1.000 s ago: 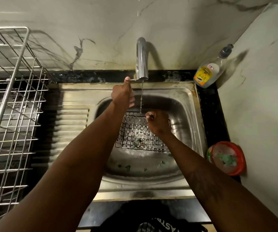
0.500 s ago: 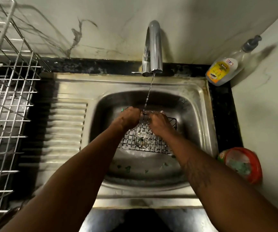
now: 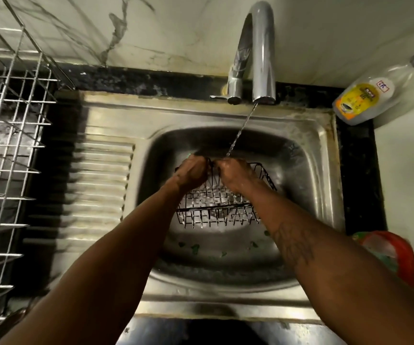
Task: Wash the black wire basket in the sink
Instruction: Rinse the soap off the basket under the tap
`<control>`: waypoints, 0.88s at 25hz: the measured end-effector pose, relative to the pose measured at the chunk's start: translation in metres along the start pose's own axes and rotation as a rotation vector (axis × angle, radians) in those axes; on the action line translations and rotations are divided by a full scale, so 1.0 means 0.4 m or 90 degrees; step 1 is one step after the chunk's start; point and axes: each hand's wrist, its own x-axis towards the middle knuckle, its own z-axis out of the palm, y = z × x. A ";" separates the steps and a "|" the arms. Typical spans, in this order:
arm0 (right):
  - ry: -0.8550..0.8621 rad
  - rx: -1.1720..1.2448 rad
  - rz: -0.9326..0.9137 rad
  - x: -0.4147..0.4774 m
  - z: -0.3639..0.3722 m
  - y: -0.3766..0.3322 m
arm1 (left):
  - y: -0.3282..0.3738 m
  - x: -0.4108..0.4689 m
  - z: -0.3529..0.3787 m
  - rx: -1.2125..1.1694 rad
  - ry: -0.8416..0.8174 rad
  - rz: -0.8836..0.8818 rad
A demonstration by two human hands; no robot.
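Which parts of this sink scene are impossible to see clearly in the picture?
All in the head view:
1. Basket far rim: covered by the left hand and right hand gripping it.
2. Bottle label text: too small and blurred.
3. Red tub contents: smeared by motion blur.
4. Rack: cut off by the left edge.
5. Sink drain: hidden under the basket.
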 end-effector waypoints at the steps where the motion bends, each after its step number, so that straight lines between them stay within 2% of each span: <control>1: -0.021 0.035 0.021 0.010 -0.010 0.009 | -0.007 0.009 -0.004 0.001 -0.004 -0.022; 3: -0.030 0.058 0.068 0.030 -0.036 0.059 | -0.024 0.025 -0.014 0.006 -0.021 -0.057; 6: -0.049 -0.025 0.067 0.012 -0.050 0.120 | -0.027 0.020 -0.012 -0.004 -0.018 -0.056; 8: -0.039 -0.074 0.005 -0.004 -0.034 0.082 | -0.012 0.013 -0.010 -0.015 -0.012 -0.056; 12: -0.072 -0.034 -0.038 0.041 0.005 -0.029 | 0.006 0.004 -0.002 -0.017 -0.014 -0.012; 14: -0.111 0.015 -0.031 0.051 -0.012 -0.020 | -0.019 0.010 -0.006 -0.006 -0.025 -0.057; 16: -0.105 0.025 -0.026 0.042 -0.034 0.020 | -0.047 0.005 -0.016 0.003 -0.043 -0.105; 19: -0.118 -0.039 -0.012 0.048 -0.040 0.064 | -0.057 -0.013 -0.027 0.014 -0.044 -0.118; 22: -0.122 -0.078 0.014 0.069 -0.031 0.034 | -0.056 -0.027 -0.023 0.035 -0.053 -0.148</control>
